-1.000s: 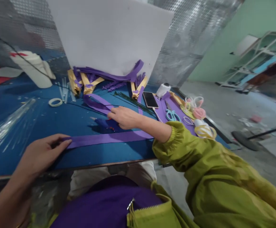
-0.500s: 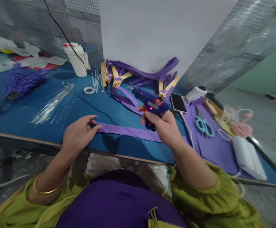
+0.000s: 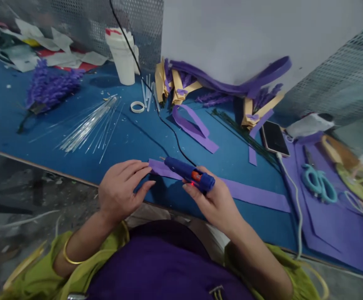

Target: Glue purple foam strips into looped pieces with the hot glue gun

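A long purple strip (image 3: 256,195) lies along the front of the blue table. At its left end, my left hand (image 3: 123,185) rests with fingers stretched out, their tips at the strip's edge and the thumb apart. My right hand (image 3: 217,204) is wrapped round a blue glue gun (image 3: 181,168) with an orange part and a lit red light. The gun's nozzle points left, just over the strip near my left fingertips; whether it touches I cannot tell. Its black cord (image 3: 172,129) runs back across the table.
Behind lie a looped purple strip (image 3: 197,129), glue sticks (image 3: 147,93), a tape roll (image 3: 137,107), a white cup (image 3: 122,58) and wrapped purple flower bunches (image 3: 181,87). Clear thin strands (image 3: 88,125) and purple flowers (image 3: 52,87) are left; a phone (image 3: 275,137) and scissors (image 3: 319,181) right.
My right hand has brought the glue gun down and left, toward the strip's left end. My left thumb has come away from the strip. The view has shifted.
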